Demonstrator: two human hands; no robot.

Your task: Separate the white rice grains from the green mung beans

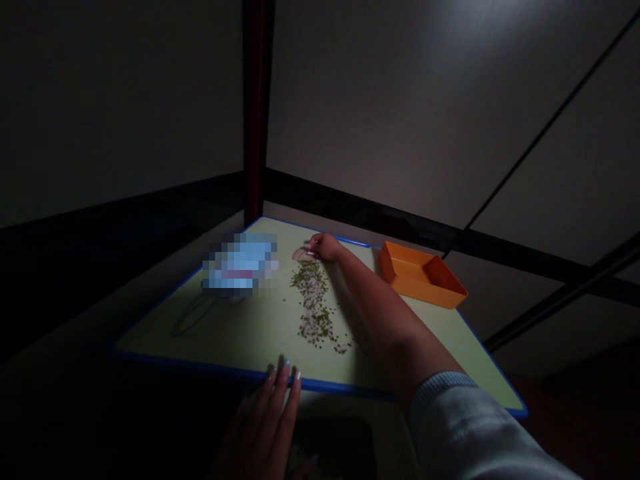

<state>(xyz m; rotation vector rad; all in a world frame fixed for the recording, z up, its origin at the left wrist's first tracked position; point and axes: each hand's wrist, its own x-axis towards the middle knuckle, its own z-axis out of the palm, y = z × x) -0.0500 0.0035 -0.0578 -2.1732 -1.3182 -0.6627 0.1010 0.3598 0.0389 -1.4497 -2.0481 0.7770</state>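
Note:
At the far side of the table, my right hand [323, 246] is closed, its fingers pinched on the edge of a thin, rounded pinkish piece [301, 255]; its exact kind is too small to tell. The piece lies against the far end of a long strip of small loose grains [314, 303], green and whitish mixed, that stretches toward me. A few grains are scattered at the near end, by my right forearm. My left hand [275, 413] rests at the table's near edge, fingers stretched out, holding nothing visible.
An orange rectangular tray [420, 293] stands on the right of the pale, blue-edged table [240, 347]. On the left lies a pixelated bluish-white packet or device [243, 263], with a thin cord loop [193, 317] beside it. Panelled walls and a dark red post [255, 133] close in behind.

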